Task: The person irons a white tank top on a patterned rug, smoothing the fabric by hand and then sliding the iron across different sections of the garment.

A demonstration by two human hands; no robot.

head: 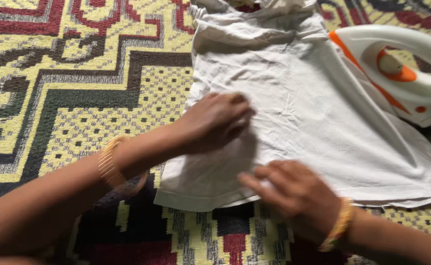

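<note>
Hands on white garment [294, 113]: left hand [218, 120] curled, knuckles down; right hand [294, 191] flat, fingers apart, at hem.

Garment [313, 113] on rug [78, 108], iron [402, 73] at right.

Matt, creased white cotton-like garment [299, 108] lies on a coarse woven patterned mat [78, 98]. At the mat's right edge, a glossy white-and-orange plastic iron [402, 73].
</note>
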